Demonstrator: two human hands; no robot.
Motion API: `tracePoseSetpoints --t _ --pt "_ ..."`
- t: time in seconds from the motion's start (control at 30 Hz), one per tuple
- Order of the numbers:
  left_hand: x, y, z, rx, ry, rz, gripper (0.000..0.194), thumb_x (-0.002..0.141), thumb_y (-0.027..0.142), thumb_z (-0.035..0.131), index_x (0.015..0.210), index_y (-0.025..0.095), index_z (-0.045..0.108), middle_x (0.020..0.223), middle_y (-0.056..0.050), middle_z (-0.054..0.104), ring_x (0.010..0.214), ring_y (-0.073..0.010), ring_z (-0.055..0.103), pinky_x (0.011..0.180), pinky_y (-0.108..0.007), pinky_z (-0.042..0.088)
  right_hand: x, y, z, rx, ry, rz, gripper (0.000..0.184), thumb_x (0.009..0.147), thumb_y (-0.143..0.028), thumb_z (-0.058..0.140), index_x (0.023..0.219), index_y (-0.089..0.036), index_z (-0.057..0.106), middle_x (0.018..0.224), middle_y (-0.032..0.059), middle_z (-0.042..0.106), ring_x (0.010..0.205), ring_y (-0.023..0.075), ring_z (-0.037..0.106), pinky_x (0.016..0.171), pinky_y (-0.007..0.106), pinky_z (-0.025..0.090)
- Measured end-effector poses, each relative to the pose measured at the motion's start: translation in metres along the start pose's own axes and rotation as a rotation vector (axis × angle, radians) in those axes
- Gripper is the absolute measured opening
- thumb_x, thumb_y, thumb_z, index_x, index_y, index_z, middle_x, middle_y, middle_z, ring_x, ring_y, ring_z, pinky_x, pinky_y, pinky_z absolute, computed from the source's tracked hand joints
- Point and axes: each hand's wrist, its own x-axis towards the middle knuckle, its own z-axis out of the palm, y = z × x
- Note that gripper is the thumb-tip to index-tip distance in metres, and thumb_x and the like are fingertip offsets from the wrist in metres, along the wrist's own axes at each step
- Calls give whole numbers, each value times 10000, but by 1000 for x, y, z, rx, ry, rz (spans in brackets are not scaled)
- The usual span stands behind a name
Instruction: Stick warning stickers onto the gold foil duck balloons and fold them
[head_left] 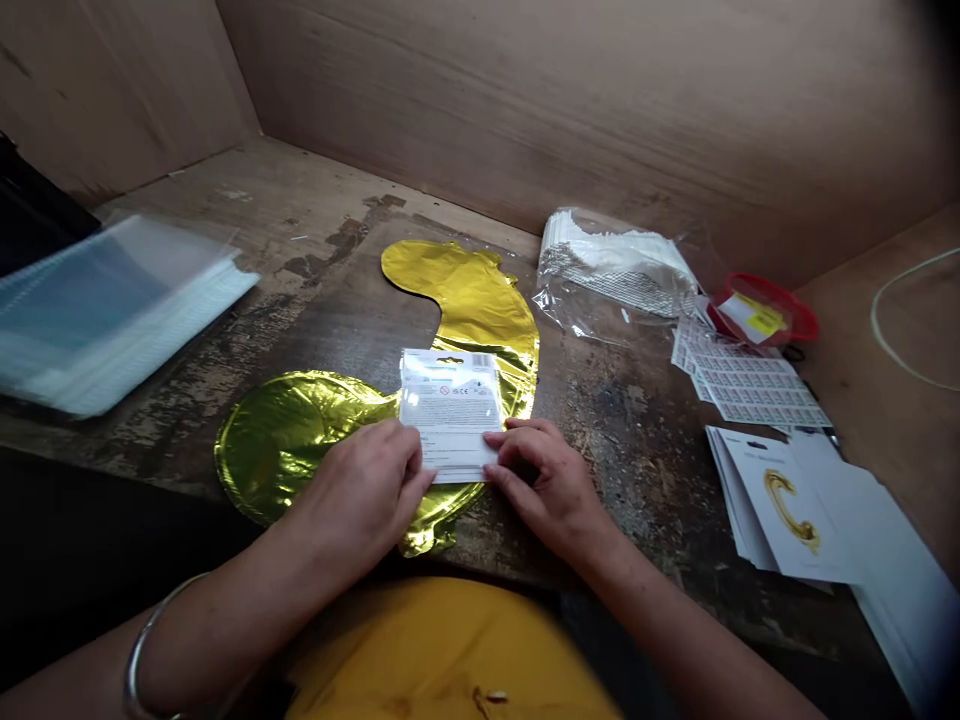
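Observation:
A small white printed card packet (450,415) with a hang slot lies upright in front of me, over a gold foil balloon (487,300). Its glossy surface suggests a clear sleeve. My left hand (379,475) grips the packet's lower left edge, fingers curled and thumb at the bottom corner. At the lower right corner, my right hand (544,475) pinches the packet between thumb and fingers. The flat, curved balloon spreads out beneath the packet and my left hand, which hide part of it.
Clear plastic sleeves (120,310) are stacked at the left. Toward the back right lie a clear bag of white strips (615,265), a red dish (802,315) and label sheets (757,385). White cards (780,510) with a gold C picture sit at the right. Wooden panels (585,110) enclose the worktable.

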Motion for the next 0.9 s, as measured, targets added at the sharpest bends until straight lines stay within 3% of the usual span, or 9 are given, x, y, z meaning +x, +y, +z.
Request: tracePoseSetpoints --t 0.1,0.23,0.43,0.53,0.63,0.67,0.77,0.83,0.9 --pt "8 -6 -7 42 43 -114 128 798 226 632 801 196 508 780 -25 523 585 -181 506 501 -290 351 2 -6 8 -39 58 89 171 781 -113 661 742 -224 536 951 71 713 1003 261 611 845 424 499" --pt "15 -13 -18 -45 27 -173 128 788 185 601 906 194 551 806 -21 577 595 -169 556 513 -268 390 3 -7 14 -79 126 121 116 796 -143 618 765 -223 539 942 77 697 923 251 619 800 394 498" --pt "21 -13 -11 -402 -62 -227 564 789 256 692 1306 232 468 909 -21 689 649 -168 678 540 -246 520 0 -5 20 -99 198 92 43 820 -186 570 788 -207 588 865 82 686 814 247 637 721 380 518" --pt "22 -5 1 -551 -33 -272 753 786 126 661 1427 142 267 844 -42 695 700 -198 723 548 -254 563 -1 -1 20 -55 253 69 46 822 -238 583 803 -213 616 844 69 693 786 244 657 690 367 544" --pt "22 0 4 -653 -2 -199 712 869 56 536 1463 136 151 980 -109 708 846 -186 741 663 -255 595 2 5 10 120 359 136 294 775 -364 684 1025 -215 642 986 93 697 854 257 666 707 375 563" --pt "21 0 1 -667 4 -161 676 882 51 524 1457 154 184 1000 -109 711 884 -184 738 704 -260 598 4 5 4 238 318 179 383 771 -407 699 1092 -210 632 984 98 697 809 246 665 663 356 562" --pt "15 -5 -9 -658 56 -97 649 901 74 525 1465 184 222 1013 -107 711 923 -199 727 771 -309 604 12 -1 -10 591 -33 364 413 834 -516 648 1058 -170 664 684 43 657 513 149 555 465 248 463" --pt "10 -8 -13 -530 178 -15 713 890 137 576 1497 213 209 1152 -147 669 1053 -256 679 861 -400 587 21 -12 -11 702 -110 476 442 829 -569 644 940 -143 691 496 -15 543 415 103 450 416 206 387" --pt "9 -7 -12 -167 390 225 674 880 201 614 1483 237 314 1309 -165 597 1170 -321 603 932 -478 545 33 -26 -2 768 -29 517 493 763 -612 697 873 -131 693 465 -30 519 395 86 439 413 190 377"
